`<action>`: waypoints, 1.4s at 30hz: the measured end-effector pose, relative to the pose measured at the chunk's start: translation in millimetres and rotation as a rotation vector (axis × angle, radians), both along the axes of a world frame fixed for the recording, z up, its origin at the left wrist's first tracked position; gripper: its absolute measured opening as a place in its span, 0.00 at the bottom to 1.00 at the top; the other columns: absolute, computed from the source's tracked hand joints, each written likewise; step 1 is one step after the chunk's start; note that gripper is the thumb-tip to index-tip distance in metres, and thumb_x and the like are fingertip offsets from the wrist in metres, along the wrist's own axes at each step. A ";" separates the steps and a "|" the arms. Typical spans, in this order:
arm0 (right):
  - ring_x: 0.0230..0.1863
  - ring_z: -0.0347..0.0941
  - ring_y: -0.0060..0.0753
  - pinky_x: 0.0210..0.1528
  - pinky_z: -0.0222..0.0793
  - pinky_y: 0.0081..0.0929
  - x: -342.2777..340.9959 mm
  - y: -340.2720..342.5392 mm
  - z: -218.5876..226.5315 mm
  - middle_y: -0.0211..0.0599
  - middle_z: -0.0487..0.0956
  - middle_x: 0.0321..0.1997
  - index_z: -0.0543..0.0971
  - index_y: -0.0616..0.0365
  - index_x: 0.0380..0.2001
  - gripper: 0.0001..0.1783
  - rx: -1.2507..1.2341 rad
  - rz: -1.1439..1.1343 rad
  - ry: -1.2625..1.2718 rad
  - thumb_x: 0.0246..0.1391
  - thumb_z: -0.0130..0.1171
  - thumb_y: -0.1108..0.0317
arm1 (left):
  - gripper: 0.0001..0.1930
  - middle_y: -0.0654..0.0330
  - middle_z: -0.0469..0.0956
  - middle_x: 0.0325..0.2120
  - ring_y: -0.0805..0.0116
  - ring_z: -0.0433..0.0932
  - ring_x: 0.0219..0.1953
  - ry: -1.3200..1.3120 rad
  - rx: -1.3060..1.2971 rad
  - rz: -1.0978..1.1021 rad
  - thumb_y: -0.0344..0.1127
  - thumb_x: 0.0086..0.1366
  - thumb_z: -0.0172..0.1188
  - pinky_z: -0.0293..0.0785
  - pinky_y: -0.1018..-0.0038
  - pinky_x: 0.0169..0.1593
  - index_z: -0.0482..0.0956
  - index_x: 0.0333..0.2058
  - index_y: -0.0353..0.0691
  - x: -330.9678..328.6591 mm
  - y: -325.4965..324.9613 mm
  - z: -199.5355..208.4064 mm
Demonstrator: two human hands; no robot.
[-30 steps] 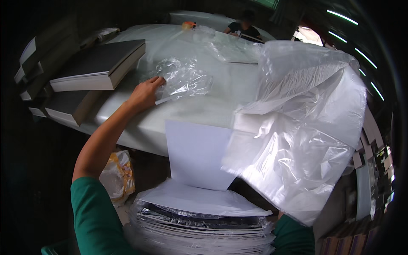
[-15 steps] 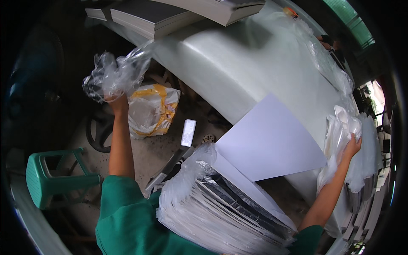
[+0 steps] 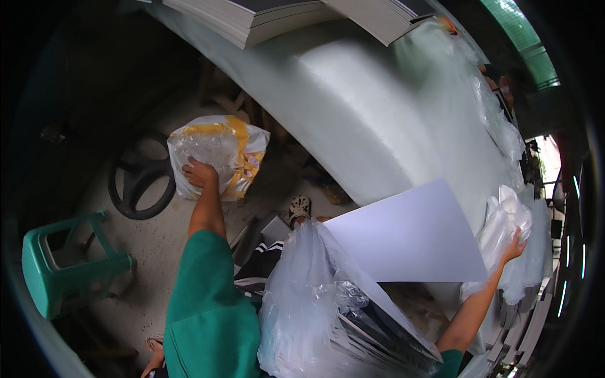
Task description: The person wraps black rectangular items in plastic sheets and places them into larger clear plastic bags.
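Observation:
My left hand (image 3: 200, 171) reaches down to a white bag (image 3: 255, 140) banded with yellow tape, its fingers spread against the clear plastic film (image 3: 217, 150) in the bag's mouth. At the right, my right hand (image 3: 515, 247) is closed on a bunched piece of white plastic film (image 3: 504, 217) above the table's side. A stack of plastic-wrapped sheets (image 3: 302, 296), some with black edges, rests against my body and lap. A large white sheet (image 3: 406, 236) lies beyond it, reaching over the table edge.
The table (image 3: 340, 94) has a pale covering and bears thick dark-topped stacks (image 3: 277, 22) at the far end. A green stool (image 3: 69, 258) and a black steering wheel (image 3: 140, 176) are on the left floor. More clear film (image 3: 495, 120) trails along the right.
My left hand has brought the crumpled clear film down to the taped bag and its fingers have spread. My right hand keeps its hold. The view has shifted.

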State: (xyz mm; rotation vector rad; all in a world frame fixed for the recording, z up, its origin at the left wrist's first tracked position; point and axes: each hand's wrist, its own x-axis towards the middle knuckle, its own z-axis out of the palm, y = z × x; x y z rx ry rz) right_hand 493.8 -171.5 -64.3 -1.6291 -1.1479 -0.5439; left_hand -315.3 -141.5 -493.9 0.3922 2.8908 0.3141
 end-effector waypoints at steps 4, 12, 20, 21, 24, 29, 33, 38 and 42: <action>0.39 0.72 0.31 0.43 0.67 0.26 42.8 -29.8 11.4 0.37 0.76 0.38 0.74 0.64 0.40 0.18 -0.096 0.111 0.193 0.48 0.53 0.64 | 0.22 0.55 0.57 0.56 0.53 0.54 0.57 -0.070 -0.768 -0.854 0.39 0.59 0.40 0.45 0.56 0.58 0.64 0.53 0.46 1.8 -16.0 -21.6; 0.44 0.71 0.39 0.48 0.67 0.38 -51.0 33.9 56.2 0.44 0.74 0.42 0.71 0.61 0.42 0.20 -0.043 0.652 1.470 0.50 0.45 0.59 | 0.15 0.50 0.75 0.38 0.54 0.72 0.45 -0.095 -0.120 -0.838 0.39 0.54 0.46 0.65 0.67 0.49 0.77 0.34 0.38 -111.2 -2.0 -63.6; 0.56 0.58 0.46 0.57 0.53 0.52 -150.7 32.2 137.7 0.47 0.69 0.47 0.66 0.62 0.48 0.22 0.633 0.890 1.436 0.52 0.39 0.62 | 0.21 0.44 0.68 0.46 0.51 0.69 0.47 0.071 0.733 -0.712 0.29 0.53 0.48 0.62 0.66 0.52 0.67 0.47 0.31 -51.8 -37.3 139.2; 0.55 0.59 0.47 0.55 0.54 0.54 -145.8 24.0 133.2 0.47 0.68 0.49 0.65 0.62 0.48 0.23 0.568 0.831 1.502 0.52 0.41 0.61 | 0.20 0.45 0.68 0.45 0.51 0.69 0.46 0.134 0.760 -0.715 0.29 0.53 0.48 0.62 0.65 0.52 0.68 0.46 0.31 -36.2 -45.4 173.4; 0.50 0.64 0.48 0.51 0.61 0.53 -127.5 -5.0 92.2 0.45 0.66 0.50 0.63 0.61 0.48 0.24 0.189 0.626 1.583 0.48 0.48 0.60 | 0.18 0.48 0.68 0.44 0.54 0.69 0.45 0.287 0.889 -0.740 0.28 0.54 0.49 0.63 0.66 0.51 0.69 0.45 0.31 6.0 -58.6 252.5; 0.39 0.71 0.35 0.41 0.71 0.31 -89.7 -66.0 36.7 0.41 0.72 0.39 0.67 0.64 0.43 0.24 -0.681 0.236 1.024 0.40 0.58 0.67 | 0.14 0.55 0.69 0.43 0.65 0.70 0.43 -0.068 1.425 -0.848 0.26 0.60 0.45 0.65 0.74 0.49 0.69 0.45 0.31 71.9 -55.9 362.3; 0.36 0.72 0.35 0.35 0.72 0.30 -83.1 -87.6 13.8 0.46 0.72 0.39 0.66 0.71 0.43 0.25 -0.455 0.331 0.945 0.38 0.56 0.72 | 0.12 0.58 0.72 0.37 0.70 0.71 0.40 -0.338 1.497 -1.387 0.23 0.58 0.48 0.65 0.77 0.45 0.70 0.42 0.32 152.7 -44.8 432.8; 0.39 0.70 0.27 0.40 0.69 0.24 -120.7 -99.5 16.9 0.39 0.73 0.40 0.67 0.70 0.45 0.23 -0.599 0.581 0.739 0.41 0.55 0.77 | 0.12 0.57 0.74 0.34 0.68 0.73 0.37 -0.308 0.886 -2.062 0.26 0.55 0.53 0.67 0.75 0.41 0.73 0.40 0.36 262.7 -20.4 497.9; 0.41 0.68 0.22 0.46 0.62 0.19 -128.8 -97.2 26.6 0.35 0.72 0.42 0.66 0.67 0.47 0.24 -0.762 0.754 0.666 0.43 0.55 0.78 | 0.17 0.54 0.71 0.42 0.64 0.69 0.45 -0.312 0.592 -2.238 0.34 0.57 0.54 0.64 0.71 0.49 0.70 0.46 0.39 311.9 33.2 490.5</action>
